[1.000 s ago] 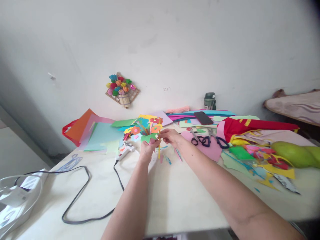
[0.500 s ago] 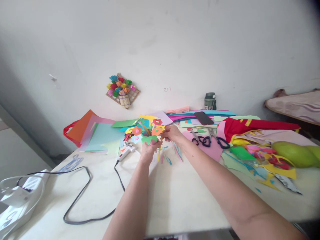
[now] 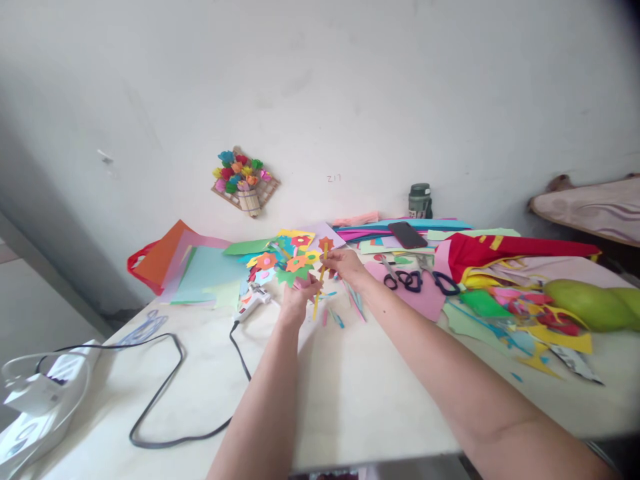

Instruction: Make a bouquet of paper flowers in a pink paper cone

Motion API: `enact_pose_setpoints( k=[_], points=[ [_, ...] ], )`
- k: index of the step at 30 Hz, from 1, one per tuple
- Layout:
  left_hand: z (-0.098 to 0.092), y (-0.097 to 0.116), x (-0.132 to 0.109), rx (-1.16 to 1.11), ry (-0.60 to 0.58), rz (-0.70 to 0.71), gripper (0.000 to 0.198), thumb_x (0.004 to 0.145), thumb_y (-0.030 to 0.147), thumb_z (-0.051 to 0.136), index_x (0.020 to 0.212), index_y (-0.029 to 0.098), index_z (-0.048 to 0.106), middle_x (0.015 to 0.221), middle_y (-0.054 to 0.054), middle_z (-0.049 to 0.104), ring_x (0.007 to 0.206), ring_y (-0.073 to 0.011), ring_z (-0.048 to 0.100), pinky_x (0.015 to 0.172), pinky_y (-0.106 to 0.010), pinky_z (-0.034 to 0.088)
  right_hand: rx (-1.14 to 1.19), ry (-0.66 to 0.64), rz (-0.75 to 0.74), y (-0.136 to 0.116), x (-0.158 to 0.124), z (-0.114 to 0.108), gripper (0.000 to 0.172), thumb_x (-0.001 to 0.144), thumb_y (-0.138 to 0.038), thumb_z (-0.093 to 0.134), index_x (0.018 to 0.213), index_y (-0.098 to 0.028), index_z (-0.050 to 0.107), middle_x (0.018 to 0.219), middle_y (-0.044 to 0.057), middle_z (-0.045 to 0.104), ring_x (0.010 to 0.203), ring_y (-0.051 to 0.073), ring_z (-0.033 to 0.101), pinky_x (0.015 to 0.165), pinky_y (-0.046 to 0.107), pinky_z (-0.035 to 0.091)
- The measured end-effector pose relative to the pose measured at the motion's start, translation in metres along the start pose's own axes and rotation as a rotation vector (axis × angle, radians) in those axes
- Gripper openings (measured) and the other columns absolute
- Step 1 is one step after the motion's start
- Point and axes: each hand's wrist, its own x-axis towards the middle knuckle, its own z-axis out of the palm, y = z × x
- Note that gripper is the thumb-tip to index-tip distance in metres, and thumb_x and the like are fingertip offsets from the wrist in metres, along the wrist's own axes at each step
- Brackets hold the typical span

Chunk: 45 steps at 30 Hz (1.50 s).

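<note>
My left hand (image 3: 299, 297) is closed round the base of a bunch of paper flowers (image 3: 295, 264), with orange, yellow and red blooms above a green paper leaf collar (image 3: 290, 275). Just to its right, my right hand (image 3: 344, 263) pinches a paper flower on a yellow stem (image 3: 317, 303). Its brownish-orange head (image 3: 326, 245) points up, and the stem slants down past my left fingers. Left of the bunch lies a white glue gun (image 3: 251, 305) with a black cord.
Scissors (image 3: 413, 282) lie on pink paper to the right, with a phone (image 3: 407, 235) and a dark bottle (image 3: 420, 201) behind. Coloured sheets (image 3: 210, 270) spread at the back left. Paper scraps and green fruit (image 3: 590, 307) are far right; a power strip (image 3: 55, 393) is at left.
The yellow-stemmed flower in my right hand now stands apart from the bunch, its head raised. The bunch in my left hand has turned, showing its green collar more fully.
</note>
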Motion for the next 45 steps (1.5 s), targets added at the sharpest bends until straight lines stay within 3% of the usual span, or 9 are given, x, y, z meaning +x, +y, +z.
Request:
enact_pose_setpoints(
  k=[7,13,17,21,25,29,35,39,45],
  points=[
    [-0.003,-0.003,0.002,0.079,0.008,0.014,0.017,0.055,0.024,0.072,0.056,0.015,0.058,0.053,0.002,0.052,0.051,-0.0097,0.047,0.048,-0.023,0.035,-0.028,0.1,-0.107,0.011,0.004,0.007,0.011,0.065,-0.019,0.066,0.057,-0.015,0.061,0.05,-0.001,0.063,0.039,0.007,0.05,0.041,0.019,0.042],
    [-0.003,-0.004,0.002,0.116,0.039,0.002,0.018,0.053,0.025,0.073,0.057,0.015,0.058,0.052,0.002,0.052,0.049,-0.0098,0.046,0.047,-0.023,0.035,-0.04,0.077,-0.101,0.011,0.001,0.003,0.018,0.064,-0.032,0.07,0.071,-0.016,0.065,0.068,0.003,0.07,0.048,0.01,0.057,0.042,0.019,0.043],
    [-0.003,-0.007,0.003,0.121,0.034,0.004,0.018,0.053,0.024,0.073,0.058,0.015,0.058,0.054,0.002,0.052,0.05,-0.0098,0.047,0.048,-0.023,0.036,-0.005,0.102,-0.14,0.014,0.004,-0.001,0.02,0.065,-0.035,0.069,0.064,-0.015,0.065,0.065,0.003,0.069,0.046,0.01,0.054,0.048,0.022,0.046],
    [-0.002,-0.006,0.003,0.131,0.016,0.01,0.016,0.054,0.024,0.072,0.057,0.015,0.058,0.053,0.002,0.052,0.05,-0.0094,0.046,0.048,-0.023,0.035,-0.07,0.157,-0.156,0.021,0.008,0.0,0.016,0.069,-0.028,0.065,0.058,-0.017,0.062,0.057,0.0,0.064,0.045,0.01,0.055,0.049,0.022,0.045],
    [0.0,-0.003,0.001,0.105,0.002,-0.008,0.016,0.055,0.024,0.071,0.056,0.014,0.059,0.052,0.002,0.051,0.05,-0.0096,0.046,0.047,-0.022,0.034,-0.234,0.202,-0.225,0.026,0.006,0.001,0.016,0.075,-0.029,0.062,0.062,-0.019,0.063,0.061,-0.001,0.066,0.049,0.011,0.058,0.052,0.021,0.044],
    [0.0,-0.004,0.001,0.08,0.015,-0.01,0.017,0.054,0.023,0.072,0.057,0.014,0.058,0.052,0.002,0.051,0.05,-0.0095,0.046,0.047,-0.023,0.034,-0.109,0.168,-0.168,0.023,0.004,0.0,0.015,0.072,-0.031,0.063,0.064,-0.018,0.062,0.064,0.001,0.068,0.051,0.011,0.059,0.051,0.021,0.044],
    [-0.002,-0.007,0.002,0.085,0.01,-0.007,0.018,0.052,0.021,0.073,0.058,0.015,0.058,0.054,0.003,0.051,0.049,-0.0084,0.044,0.049,-0.023,0.035,0.026,0.14,-0.08,0.02,0.006,-0.005,0.023,0.064,-0.038,0.068,0.067,-0.015,0.066,0.067,0.005,0.07,0.054,0.013,0.059,0.039,0.019,0.034],
    [-0.002,-0.007,0.002,0.082,-0.003,0.003,0.018,0.053,0.022,0.073,0.058,0.015,0.058,0.054,0.003,0.052,0.05,-0.009,0.046,0.05,-0.023,0.036,0.076,0.163,-0.124,0.023,0.007,-0.003,0.018,0.066,-0.033,0.067,0.071,-0.016,0.067,0.065,0.003,0.07,0.053,0.013,0.059,0.052,0.023,0.047],
    [-0.001,-0.007,0.003,0.101,0.015,-0.008,0.016,0.053,0.022,0.072,0.057,0.014,0.058,0.053,0.002,0.051,0.05,-0.0091,0.045,0.049,-0.023,0.036,-0.064,0.271,-0.191,0.029,0.007,0.003,0.013,0.072,-0.028,0.061,0.064,-0.018,0.065,0.06,0.0,0.066,0.053,0.012,0.058,0.058,0.024,0.048]
  ],
)
